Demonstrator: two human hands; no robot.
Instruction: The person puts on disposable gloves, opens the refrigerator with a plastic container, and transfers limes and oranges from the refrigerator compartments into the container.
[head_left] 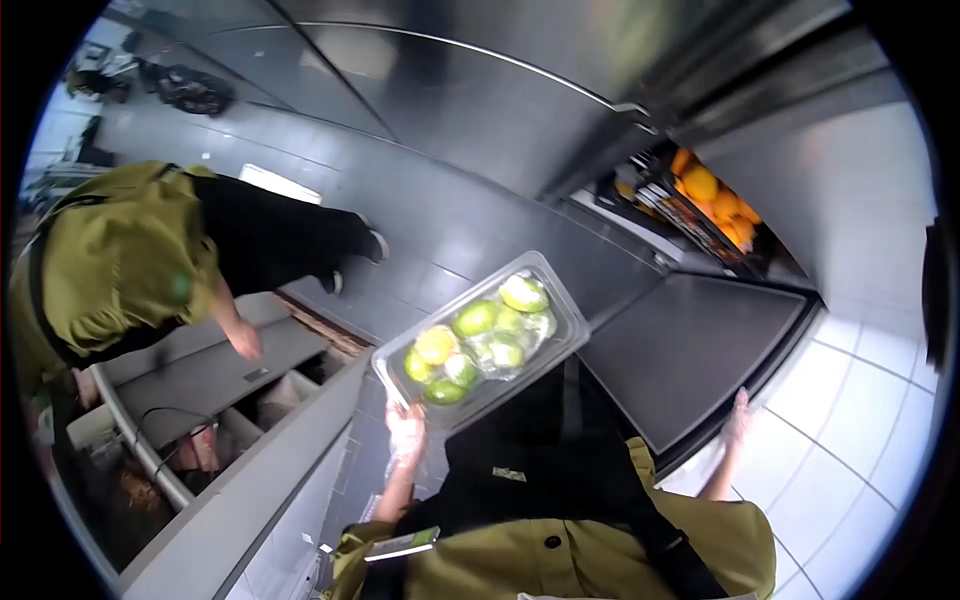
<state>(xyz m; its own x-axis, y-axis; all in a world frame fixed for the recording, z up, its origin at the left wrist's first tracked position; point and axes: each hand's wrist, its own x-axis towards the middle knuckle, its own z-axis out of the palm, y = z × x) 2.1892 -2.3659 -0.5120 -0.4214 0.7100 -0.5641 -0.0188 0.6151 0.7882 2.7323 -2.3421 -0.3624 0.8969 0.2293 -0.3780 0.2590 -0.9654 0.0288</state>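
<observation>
My left hand (405,430), in a thin clear glove, is closed on the near left corner of a clear plastic container (552,362). Inside lie several green limes (475,318) and a yellowish citrus fruit (436,345), some wrapped in clear film. To the right, my right hand (738,422) grips the outer edge of an open fridge door (690,350), whose dark inner panel faces up toward me; part of that hand is hidden behind the edge. The container is held in front of my apron, beside the door.
Behind the door, a dark crate (700,215) of oranges (722,205) sits in the fridge. Steel fronts (470,110) rise ahead. At left, a person in an olive shirt (130,255) stands by an open-topped counter (230,350) holding containers. A black bag (190,90) lies farther back.
</observation>
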